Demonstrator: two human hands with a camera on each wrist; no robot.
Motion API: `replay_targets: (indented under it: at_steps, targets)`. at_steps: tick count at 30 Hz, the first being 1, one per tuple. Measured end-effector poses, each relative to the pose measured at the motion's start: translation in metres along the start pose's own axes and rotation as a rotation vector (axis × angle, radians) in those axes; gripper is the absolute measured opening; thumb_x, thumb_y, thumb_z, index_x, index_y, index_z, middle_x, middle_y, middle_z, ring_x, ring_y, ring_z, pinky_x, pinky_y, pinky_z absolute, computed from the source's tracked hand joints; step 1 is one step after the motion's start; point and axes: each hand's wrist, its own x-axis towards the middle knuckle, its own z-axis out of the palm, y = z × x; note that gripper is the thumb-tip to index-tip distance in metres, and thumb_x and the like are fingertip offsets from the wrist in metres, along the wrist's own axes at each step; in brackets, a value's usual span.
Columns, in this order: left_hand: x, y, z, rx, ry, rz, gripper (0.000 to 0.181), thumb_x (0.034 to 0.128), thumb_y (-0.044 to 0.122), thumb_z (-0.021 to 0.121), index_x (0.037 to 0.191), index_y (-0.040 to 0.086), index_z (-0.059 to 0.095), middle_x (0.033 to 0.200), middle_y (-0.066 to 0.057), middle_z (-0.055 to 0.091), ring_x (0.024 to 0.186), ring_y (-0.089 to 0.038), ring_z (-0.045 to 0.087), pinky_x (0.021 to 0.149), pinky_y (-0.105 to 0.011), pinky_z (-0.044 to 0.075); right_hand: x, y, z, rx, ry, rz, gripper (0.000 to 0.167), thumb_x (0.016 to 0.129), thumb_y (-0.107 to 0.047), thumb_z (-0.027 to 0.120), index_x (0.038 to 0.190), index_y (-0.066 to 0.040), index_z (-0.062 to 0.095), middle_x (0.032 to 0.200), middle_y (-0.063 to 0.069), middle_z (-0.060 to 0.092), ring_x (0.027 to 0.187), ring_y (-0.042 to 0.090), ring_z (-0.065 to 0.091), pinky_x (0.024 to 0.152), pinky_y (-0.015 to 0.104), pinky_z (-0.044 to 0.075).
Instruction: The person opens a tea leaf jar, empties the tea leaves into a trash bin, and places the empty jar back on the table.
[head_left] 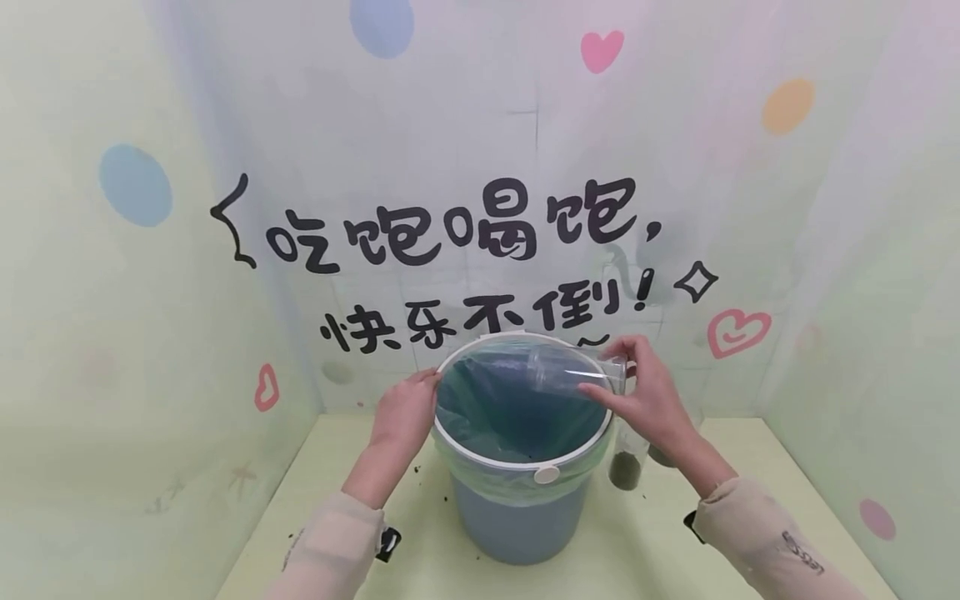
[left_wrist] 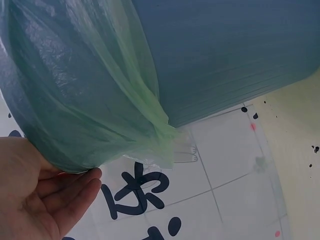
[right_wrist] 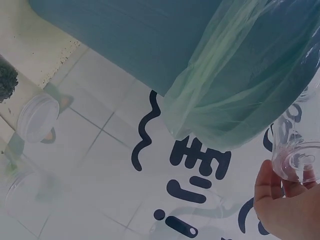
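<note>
Clear jar (head_left: 570, 372): tipped sideways over the right half of the blue bin (head_left: 517, 529), base inside the right hand (head_left: 654, 402).
Right fingers (head_left: 628, 344): pinching that base with the thumb.
Left hand (head_left: 405, 412): grips the white rim (head_left: 517, 464), left side, over green liner (head_left: 487, 483).
Second jar (head_left: 626, 468): dark granules inside, right of bin.

black lettering (head_left: 491, 302), a solid pink heart (head_left: 602, 52) and an orange dot (head_left: 788, 107) mark the pale wall (head_left: 450, 125).

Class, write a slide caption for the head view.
Right-hand grip holds a clear cylindrical plastic jar sideways over a round blue plastic bin; left-hand grip holds its white rim.
</note>
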Motion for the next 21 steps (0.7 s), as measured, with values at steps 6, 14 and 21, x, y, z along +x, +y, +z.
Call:
replay_targets:
  at_steps: [6,14,21]
  targets:
    - [-0.0026,-0.0011,0.0004,-0.010,-0.003,-0.011,0.031,0.1026,0.013,0.051,0.127,0.007,0.068,0.134,-0.009,0.066,0.117,-0.033,0.067,0.090,-0.044,0.060,-0.0005,-0.0021,0.0016,0.001,-0.021,0.009,0.060,0.076,-0.022,0.088,0.118,-0.005,0.048,0.109,0.010,0.064,0.100,0.023,0.061,0.080,0.024,0.052]
    - [-0.0022,-0.0011,-0.0006,-0.006,0.003,-0.012,0.031,0.1033,0.014,0.050,0.128,0.007,0.067,0.134,-0.008,0.066,0.117,-0.032,0.067,0.090,-0.044,0.060,-0.0027,-0.0041,0.0007,-0.001,-0.076,0.034,0.063,0.084,-0.027,0.081,0.137,-0.009,0.052,0.126,0.015,0.067,0.115,0.031,0.063,0.093,0.050,0.056]
    - [-0.0027,0.0011,-0.0005,-0.005,-0.006,-0.011,0.031,0.1028,0.011,0.049,0.128,0.007,0.068,0.134,-0.008,0.066,0.115,-0.033,0.067,0.088,-0.044,0.061,-0.0068,-0.0047,-0.0022,0.011,-0.071,0.017,0.054,0.086,-0.023,0.079,0.133,-0.006,0.059,0.123,0.017,0.067,0.108,0.030,0.066,0.087,0.049,0.060]
